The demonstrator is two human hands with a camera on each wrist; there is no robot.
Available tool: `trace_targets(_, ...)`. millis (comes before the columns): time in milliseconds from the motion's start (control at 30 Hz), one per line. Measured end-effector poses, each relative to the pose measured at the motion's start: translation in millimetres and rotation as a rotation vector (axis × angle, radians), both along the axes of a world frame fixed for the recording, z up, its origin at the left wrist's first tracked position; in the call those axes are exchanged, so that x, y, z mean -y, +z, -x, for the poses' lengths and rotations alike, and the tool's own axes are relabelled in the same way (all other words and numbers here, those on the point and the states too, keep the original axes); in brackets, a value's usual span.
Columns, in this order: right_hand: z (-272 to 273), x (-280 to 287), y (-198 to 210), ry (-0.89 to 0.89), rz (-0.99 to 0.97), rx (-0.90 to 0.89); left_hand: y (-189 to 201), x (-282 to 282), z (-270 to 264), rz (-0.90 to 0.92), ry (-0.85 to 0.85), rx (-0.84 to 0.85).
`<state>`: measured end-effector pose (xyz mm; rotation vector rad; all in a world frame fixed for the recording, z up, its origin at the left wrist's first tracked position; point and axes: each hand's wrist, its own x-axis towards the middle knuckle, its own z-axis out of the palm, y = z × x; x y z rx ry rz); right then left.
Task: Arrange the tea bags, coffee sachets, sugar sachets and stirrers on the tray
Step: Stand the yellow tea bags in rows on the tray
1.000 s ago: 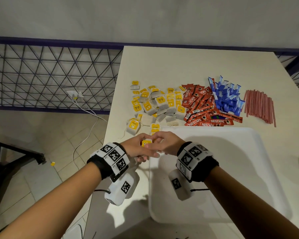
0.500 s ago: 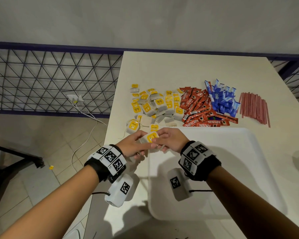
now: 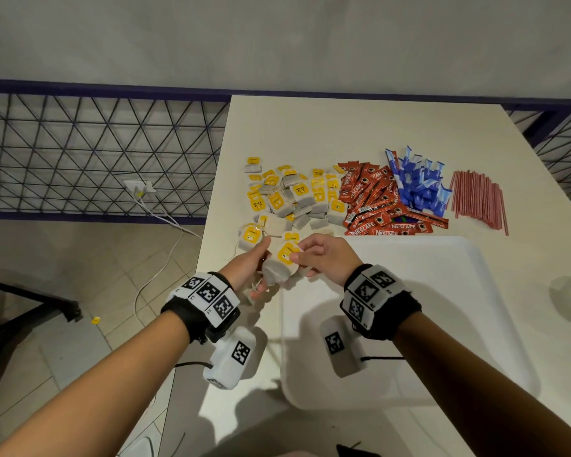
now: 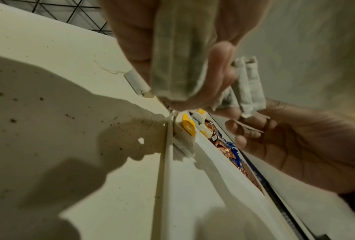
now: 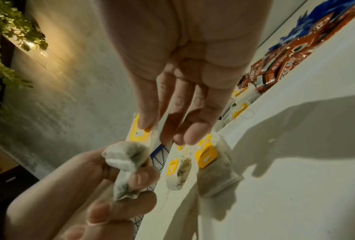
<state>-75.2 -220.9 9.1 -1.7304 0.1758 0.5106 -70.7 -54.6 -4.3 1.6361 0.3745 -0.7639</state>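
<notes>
Here the left hand (image 3: 249, 270) gripped a small bunch of tea bags (image 3: 279, 270) above the tray's (image 3: 442, 291) near-left corner — the right hand (image 3: 323, 257) pinched one yellow tag (image 3: 287, 252), probably to free it for placing.

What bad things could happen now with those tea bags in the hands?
1. Both hands, the left hand and the right hand, hold a bunch of tea bags above the tray corner at the table edge. One could slip to the floor.
2. The squeezed paper bags might tear and spill tea.
3. Their strings may tangle, dragging extra bags from the pile.
</notes>
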Motion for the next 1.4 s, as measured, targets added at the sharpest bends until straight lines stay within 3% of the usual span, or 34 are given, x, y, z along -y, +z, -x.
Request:
trace_targets(233, 1, 1, 4, -0.100, -0.059, -0.013, -6, -4, 9, -0.109, 0.072, 0.146)
trace_targets(567, 8, 1, -9, 0.162, 0.247, -0.116, -12, -23, 13, -0.060, 0.171, 0.051)
trace_targets(733, 4, -7, -24, 0.166, 0.345, -0.101, -13, -23, 17, -0.028, 0.109, 0.018)
trace_targets(833, 0, -5, -26, 0.131, 0.459, 0.006, -10, -23, 20, -0.020, 0.093, 0.015)
trace_targets(1200, -16, -4, -39, 0.065, 0.384, -0.055, -8, -22, 19, 0.008, 0.090, -0.043)
trace_targets(1400, -19, -5, -41, 0.041, 0.410, -0.055, -14, -22, 17, -0.008, 0.016, 0.018)
